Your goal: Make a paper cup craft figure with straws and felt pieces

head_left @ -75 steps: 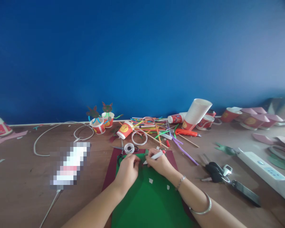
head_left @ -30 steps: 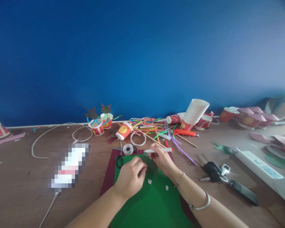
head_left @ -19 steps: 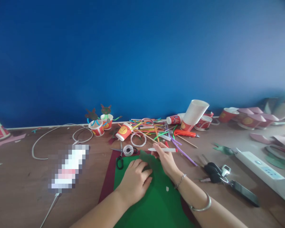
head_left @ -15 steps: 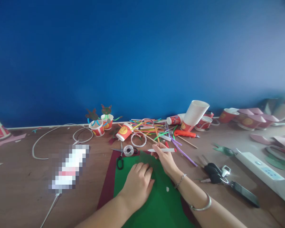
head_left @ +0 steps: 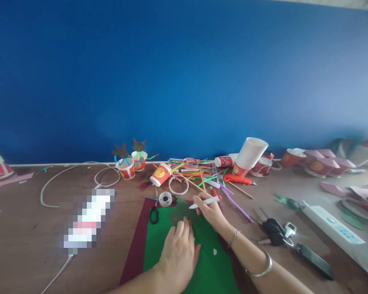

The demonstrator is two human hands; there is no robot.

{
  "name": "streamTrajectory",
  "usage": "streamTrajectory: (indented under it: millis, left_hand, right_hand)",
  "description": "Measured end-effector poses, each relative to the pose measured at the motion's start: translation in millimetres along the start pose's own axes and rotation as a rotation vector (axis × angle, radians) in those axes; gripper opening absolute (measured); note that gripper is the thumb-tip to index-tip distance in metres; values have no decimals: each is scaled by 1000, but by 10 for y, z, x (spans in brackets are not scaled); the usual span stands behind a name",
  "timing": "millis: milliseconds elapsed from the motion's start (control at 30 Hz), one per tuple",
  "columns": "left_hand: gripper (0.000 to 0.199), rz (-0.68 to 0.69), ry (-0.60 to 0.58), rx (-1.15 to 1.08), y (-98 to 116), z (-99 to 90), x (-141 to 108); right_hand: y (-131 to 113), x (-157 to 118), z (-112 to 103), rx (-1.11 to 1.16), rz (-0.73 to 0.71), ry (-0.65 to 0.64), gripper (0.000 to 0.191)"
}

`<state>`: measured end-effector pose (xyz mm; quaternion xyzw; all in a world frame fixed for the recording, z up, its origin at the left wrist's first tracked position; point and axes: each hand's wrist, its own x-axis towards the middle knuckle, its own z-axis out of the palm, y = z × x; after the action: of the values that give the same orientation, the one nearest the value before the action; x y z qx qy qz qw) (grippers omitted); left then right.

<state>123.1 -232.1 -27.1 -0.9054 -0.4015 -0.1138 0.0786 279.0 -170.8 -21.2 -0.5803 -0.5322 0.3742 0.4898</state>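
My right hand [head_left: 209, 210] pinches a white marker [head_left: 205, 202] with a red end, its tip pointing left over the far part of a green sheet [head_left: 159, 237]. Flat on the same sheet rests my left hand [head_left: 179, 249], its fingers stretched forward. A small dark green piece [head_left: 181, 206] lies at the sheet's far edge, beyond my left fingertips. Under the green sheet, a dark red sheet [head_left: 135, 249] shows at the left. Scissors [head_left: 154, 212] with black handles and a roll of tape [head_left: 165, 199] lie at the far left corner.
Coloured sticks [head_left: 191, 167], a tipped paper cup [head_left: 161, 174] and an orange cutter [head_left: 237, 179] lie beyond the sheets. A cup stack [head_left: 250, 157] leans behind. Keys [head_left: 274, 231] and a power strip [head_left: 334, 222] are right; a blurred-out phone [head_left: 88, 218] is left.
My left hand has turned, its fingers now pointing more forward. The marker is tilted more, its red end raised and its tip lower. The camera view has shifted slightly.
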Motion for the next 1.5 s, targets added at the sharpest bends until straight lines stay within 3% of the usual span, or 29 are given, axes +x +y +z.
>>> streamTrajectory:
  millis: [233, 467, 933, 1500]
  left_hand:
    - [53, -85, -191, 9, 9, -36, -5]
    - [55, -87, -213, 17, -8, -53, -1]
    - [53, -93, -187, 3, -6, -34, -8]
    - [56, -78, -261, 44, 2, -124, 30]
  right_hand:
    - [-1, -50, -85, -83, 8, 19, 29]
    - [55, -73, -55, -131, 22, -50, 28]
    - [94, -73, -31, -188, 19, -62, 27]
    - [26, -96, -20, -205, 15, -68, 26]
